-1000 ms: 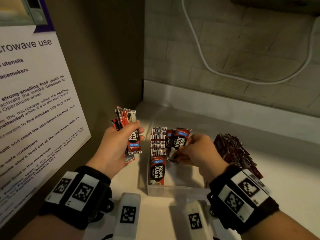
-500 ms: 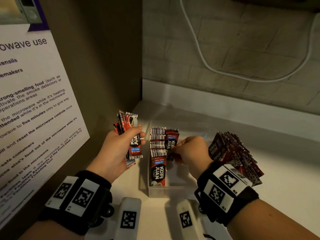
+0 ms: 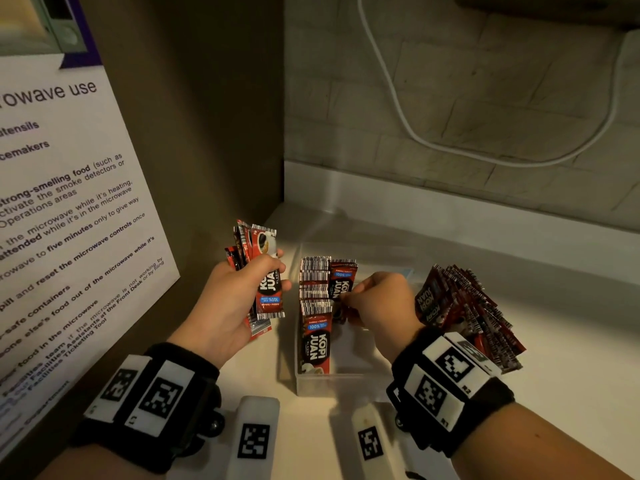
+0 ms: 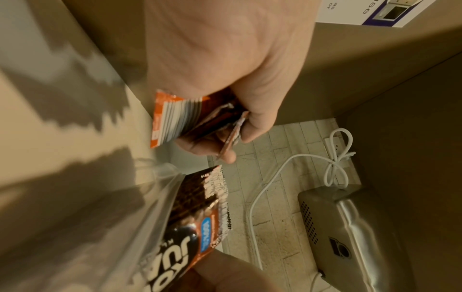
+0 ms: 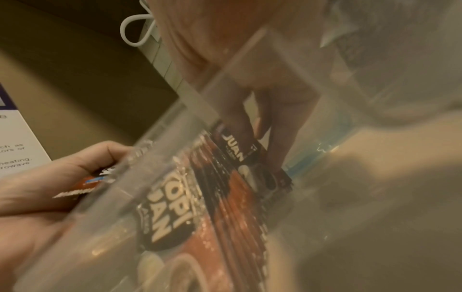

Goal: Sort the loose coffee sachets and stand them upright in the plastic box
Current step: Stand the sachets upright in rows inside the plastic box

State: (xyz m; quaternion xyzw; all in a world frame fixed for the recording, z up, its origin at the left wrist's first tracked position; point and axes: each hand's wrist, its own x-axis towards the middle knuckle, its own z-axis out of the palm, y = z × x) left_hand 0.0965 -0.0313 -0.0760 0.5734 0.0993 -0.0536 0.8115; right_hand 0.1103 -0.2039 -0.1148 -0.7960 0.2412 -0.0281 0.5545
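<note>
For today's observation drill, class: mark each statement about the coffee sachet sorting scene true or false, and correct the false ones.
1. The left hand holds a bunch of sachets. True.
2. The right hand rests flat on the counter. False: it reaches into the plastic box, fingers on a sachet.
3. The box has no sachets in it. False: a row of sachets stands along its left side.
4. A pile of sachets lies right of the box. True.
5. A white cable hangs on the wall. True.
</note>
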